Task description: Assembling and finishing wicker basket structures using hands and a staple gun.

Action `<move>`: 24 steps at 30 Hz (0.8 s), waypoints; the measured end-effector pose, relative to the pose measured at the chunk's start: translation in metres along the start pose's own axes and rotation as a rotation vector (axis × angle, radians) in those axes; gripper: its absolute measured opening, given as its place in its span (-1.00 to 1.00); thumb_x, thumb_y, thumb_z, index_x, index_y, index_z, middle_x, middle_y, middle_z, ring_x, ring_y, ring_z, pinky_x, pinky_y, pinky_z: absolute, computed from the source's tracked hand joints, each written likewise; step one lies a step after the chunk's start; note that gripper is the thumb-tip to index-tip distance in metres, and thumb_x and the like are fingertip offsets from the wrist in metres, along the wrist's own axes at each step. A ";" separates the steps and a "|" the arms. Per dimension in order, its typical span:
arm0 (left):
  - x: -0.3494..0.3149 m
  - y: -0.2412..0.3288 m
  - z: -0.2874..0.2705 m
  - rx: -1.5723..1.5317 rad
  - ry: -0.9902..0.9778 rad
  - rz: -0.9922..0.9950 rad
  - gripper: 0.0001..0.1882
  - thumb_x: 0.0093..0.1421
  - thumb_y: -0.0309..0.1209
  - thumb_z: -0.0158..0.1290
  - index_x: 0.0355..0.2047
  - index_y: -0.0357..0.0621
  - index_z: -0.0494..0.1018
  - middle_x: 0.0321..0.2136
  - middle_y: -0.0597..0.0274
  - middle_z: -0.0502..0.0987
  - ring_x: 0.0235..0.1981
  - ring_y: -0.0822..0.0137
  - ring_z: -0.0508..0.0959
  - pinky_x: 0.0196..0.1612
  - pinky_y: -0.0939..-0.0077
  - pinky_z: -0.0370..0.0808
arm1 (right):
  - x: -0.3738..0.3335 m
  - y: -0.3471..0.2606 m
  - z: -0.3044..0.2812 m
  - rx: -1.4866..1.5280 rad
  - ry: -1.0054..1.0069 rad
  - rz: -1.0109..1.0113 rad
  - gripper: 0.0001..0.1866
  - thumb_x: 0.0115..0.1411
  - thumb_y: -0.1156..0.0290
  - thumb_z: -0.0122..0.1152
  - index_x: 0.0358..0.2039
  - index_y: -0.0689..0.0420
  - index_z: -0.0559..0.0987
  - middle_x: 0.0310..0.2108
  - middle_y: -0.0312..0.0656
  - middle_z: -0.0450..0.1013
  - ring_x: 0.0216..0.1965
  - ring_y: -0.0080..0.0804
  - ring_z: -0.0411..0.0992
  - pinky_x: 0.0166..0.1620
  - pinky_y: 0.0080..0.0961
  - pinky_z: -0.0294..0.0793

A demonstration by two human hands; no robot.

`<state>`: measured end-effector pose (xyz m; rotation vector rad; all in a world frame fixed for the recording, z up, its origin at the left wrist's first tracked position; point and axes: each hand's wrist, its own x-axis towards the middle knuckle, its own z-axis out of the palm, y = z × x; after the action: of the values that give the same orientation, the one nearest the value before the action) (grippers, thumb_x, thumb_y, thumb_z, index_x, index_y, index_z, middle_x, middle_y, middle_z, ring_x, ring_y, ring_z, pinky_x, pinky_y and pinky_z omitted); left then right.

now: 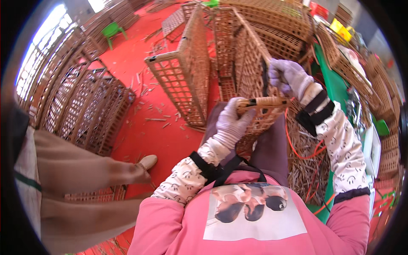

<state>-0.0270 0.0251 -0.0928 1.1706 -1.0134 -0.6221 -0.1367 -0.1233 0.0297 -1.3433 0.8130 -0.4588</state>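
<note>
A brown woven wicker basket (250,51) with lattice sides stands in front of me, its near end by my knees. My left hand (233,121), in a pale lilac knit glove, is closed round its near rim (267,101), which is wrapped with lighter strip and has dark bands. My right hand (289,76), in the same kind of glove, is raised just above the right end of that rim. Its fingers are curled together, and what they hold, if anything, is hidden. Another open lattice side (176,85) of wicker stands to the left of my left hand.
Stacked wicker baskets (80,102) fill the left, with more (272,25) behind. A person's trousered leg (85,157) and shoe (148,162) are at left. Cane scraps (157,119) litter the red floor (127,140). An orange cord (293,146) hangs beside my right leg. Green chair (111,30) far left.
</note>
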 end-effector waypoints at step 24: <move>0.002 -0.010 -0.003 0.117 0.070 -0.028 -0.66 -0.02 -0.33 0.16 -0.23 -0.10 0.36 -0.43 0.08 0.52 -0.39 0.22 0.55 -0.34 0.44 0.46 | 0.008 0.000 -0.001 0.027 0.062 0.043 -0.80 0.14 0.24 -0.01 -0.56 0.01 0.36 -0.66 -0.40 0.31 -0.69 -0.62 0.30 -0.79 -0.72 0.13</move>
<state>-0.0226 0.0213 -0.1019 1.3026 -0.9860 -0.5458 -0.1321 -0.1301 0.0271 -1.2898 0.8822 -0.4779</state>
